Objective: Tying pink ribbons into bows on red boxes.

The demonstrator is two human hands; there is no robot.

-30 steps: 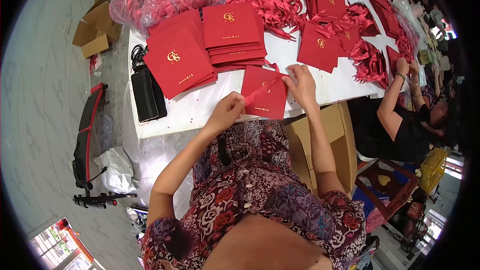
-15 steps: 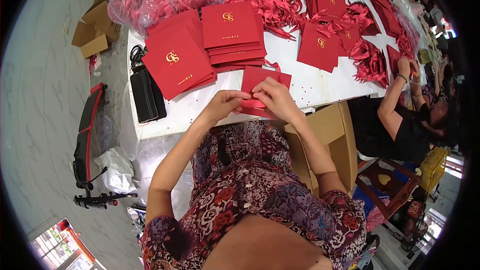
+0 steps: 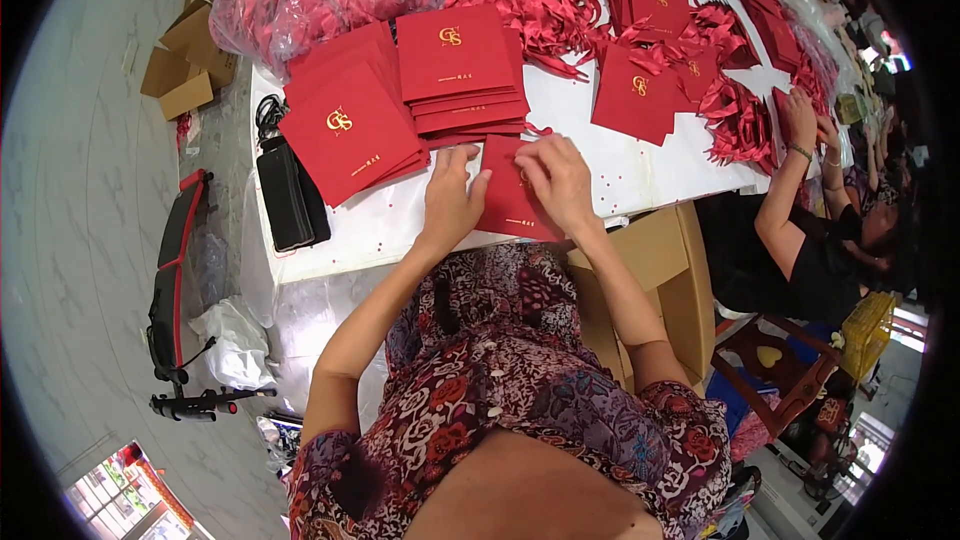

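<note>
While the half-open left hand looks empty, the curled right hand, grip unclear, seemingly adjusts a square red paper pouch needing steadying next.

At a white-topped table, a person in a floral-print garment works over a flat red packet, the left hand at its left edge, thumb and fingers apart, the right hand over its upper right part, fingers bent. Stacks of gold-marked red packets lie just beyond, near loose red ribbons and a bulging clear plastic bag. At right, another person wears black.
</note>
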